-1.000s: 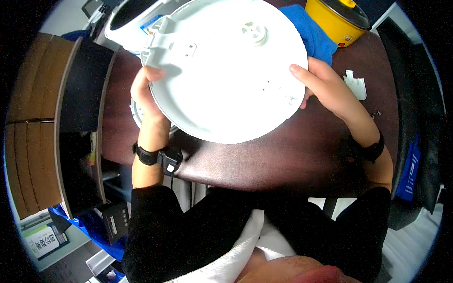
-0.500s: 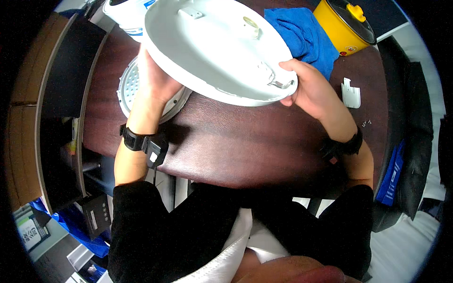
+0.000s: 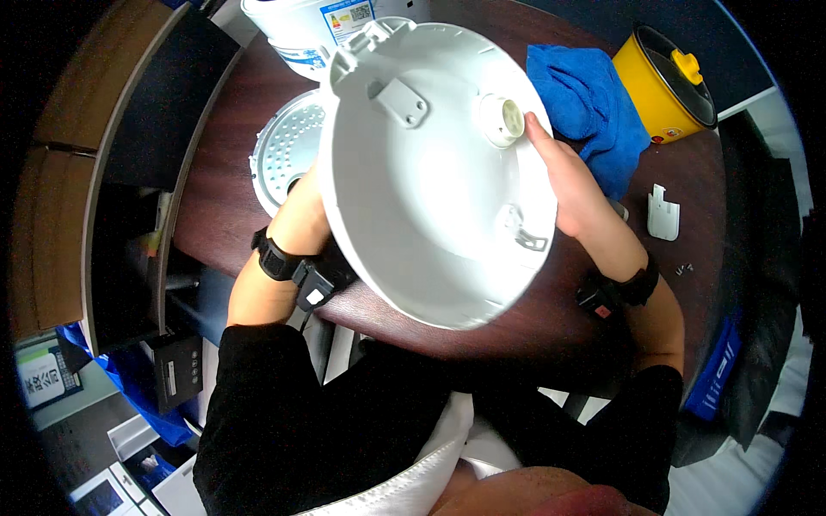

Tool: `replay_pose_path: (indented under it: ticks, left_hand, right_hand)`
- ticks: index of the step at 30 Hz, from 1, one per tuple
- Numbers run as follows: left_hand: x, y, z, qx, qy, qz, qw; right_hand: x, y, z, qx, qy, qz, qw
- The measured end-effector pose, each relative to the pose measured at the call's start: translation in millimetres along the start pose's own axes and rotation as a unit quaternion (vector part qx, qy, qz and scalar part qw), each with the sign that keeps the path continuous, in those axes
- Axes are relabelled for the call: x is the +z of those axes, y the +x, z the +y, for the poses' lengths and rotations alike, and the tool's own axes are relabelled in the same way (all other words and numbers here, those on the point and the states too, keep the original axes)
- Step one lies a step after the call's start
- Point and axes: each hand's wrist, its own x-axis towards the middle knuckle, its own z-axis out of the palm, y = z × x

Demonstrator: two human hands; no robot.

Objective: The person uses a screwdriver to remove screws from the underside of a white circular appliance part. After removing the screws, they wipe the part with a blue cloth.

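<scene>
I hold a round white plastic lid shell (image 3: 430,198) tilted over the table, hollow inner side up. Inside it are a screw mount, a round cream fitting (image 3: 508,122) and a small metal clip (image 3: 527,236); a hinge sits on the far rim. My left hand (image 3: 313,199) supports the shell's left side, its fingers hidden behind it. My right hand (image 3: 570,182) grips the right rim, a finger reaching up beside the round fitting. Partly covered by the left arm and shell, a round dimpled metal plate (image 3: 280,155) lies on the table.
Beyond the shell stands a white appliance body (image 3: 297,21) with a label. At the far right are a crumpled blue cloth (image 3: 576,103) and a yellow pot (image 3: 658,90) with a dark lid. A small white plastic cover (image 3: 662,215) and several screws (image 3: 684,269) lie on the right of the brown table (image 3: 224,198).
The shell has come lower and nearer and turned, so its inner side and hinge now show. My right hand has shifted up along the rim. The whole view has also moved slightly.
</scene>
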Motion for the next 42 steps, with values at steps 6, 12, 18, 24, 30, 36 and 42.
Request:
replay_pose_path:
  ticks: [6,12,18,24,30,36,42]
  left_hand:
    - [-2,43,-22,-0.070,-0.058,-0.094,0.991]
    - [-11,48,-38,-0.099,-0.049,-0.139,0.984]
    - [-39,48,-50,-0.101,-0.004,-0.114,0.988]
    - [30,49,-24,-0.042,-0.049,-0.192,0.979]
    - [25,52,-18,0.025,0.002,-0.332,0.943]
    - [30,53,-13,0.034,0.107,-0.194,0.975]
    - [17,59,-13,0.038,0.055,-0.060,0.996]
  right_hand:
    - [-6,10,12,0.064,0.007,0.000,0.998]
    - [-3,8,14,0.077,-0.028,0.022,0.996]
    - [1,8,18,0.060,-0.004,0.020,0.998]
    - [-14,1,10,0.000,0.124,-0.196,0.973]
    - [-35,-15,-26,0.008,0.146,-0.311,0.939]
    - [-32,-20,-19,0.001,0.154,-0.230,0.961]
    - [-56,-3,-15,0.034,0.177,-0.207,0.962]
